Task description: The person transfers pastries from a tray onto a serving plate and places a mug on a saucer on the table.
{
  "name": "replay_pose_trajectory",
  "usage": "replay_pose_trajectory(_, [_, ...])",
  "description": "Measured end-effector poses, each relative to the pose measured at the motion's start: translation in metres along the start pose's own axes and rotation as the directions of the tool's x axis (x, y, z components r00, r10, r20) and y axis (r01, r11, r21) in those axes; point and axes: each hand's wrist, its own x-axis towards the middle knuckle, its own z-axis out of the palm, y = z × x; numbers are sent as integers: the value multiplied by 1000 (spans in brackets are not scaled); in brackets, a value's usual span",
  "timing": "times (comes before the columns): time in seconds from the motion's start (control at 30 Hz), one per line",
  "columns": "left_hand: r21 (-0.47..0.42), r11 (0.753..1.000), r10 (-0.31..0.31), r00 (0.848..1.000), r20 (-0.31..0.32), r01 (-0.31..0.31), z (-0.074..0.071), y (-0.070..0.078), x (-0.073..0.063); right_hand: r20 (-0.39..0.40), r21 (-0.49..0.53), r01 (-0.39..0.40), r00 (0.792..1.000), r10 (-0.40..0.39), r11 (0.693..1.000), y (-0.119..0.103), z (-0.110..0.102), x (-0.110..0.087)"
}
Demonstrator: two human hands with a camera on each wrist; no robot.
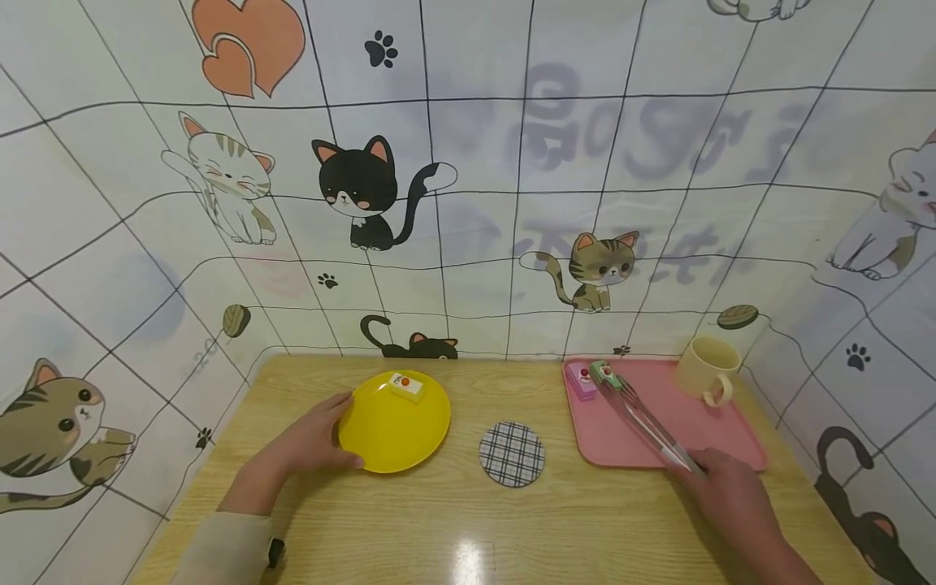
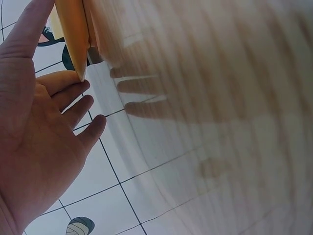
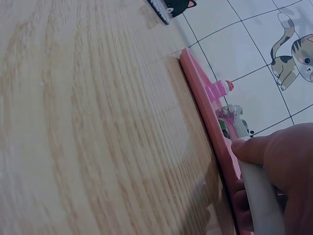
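Note:
My left hand (image 1: pixel 318 435) holds the left rim of a yellow plate (image 1: pixel 391 431), its thumb at the near edge and fingers along the side. On the far part of that plate sits a small white-and-yellow toy cake (image 1: pixel 405 387) with an orange topping. My right hand (image 1: pixel 731 491) grips silver tongs (image 1: pixel 647 422), thumb on top, over a pink tray (image 1: pixel 680 398). The tong tips are right at a green toy cake (image 1: pixel 604 373) in the tray's far left corner. Beside it stands a pink toy cake (image 3: pixel 218 90) with a red topping.
A cream mug (image 1: pixel 706 370) stands in the tray's far right corner. Between plate and tray lies a round checked coaster (image 1: pixel 512 454). Cat-printed sheeting (image 1: pixel 483 203) encloses the wooden table (image 1: pixel 439 528) at the back and both sides.

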Motion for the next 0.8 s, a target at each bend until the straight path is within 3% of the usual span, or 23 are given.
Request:
replay_pose_trajectory(0.33, [12,1000,12,1000,-6,-11,1,-4,1,-119,6,34,992,-33,999,-3,5,-5])
replay_pose_trajectory(0.53, [11,1000,5,1000,-2,-5,2,-4,1,-152,19,30,988,-27,999,-5,6,-6])
replay_pose_trajectory(0.8, [13,1000,6,1000,-7,-6,2,-6,2,-206,8,85,975,-82,996,-5,7,-4])
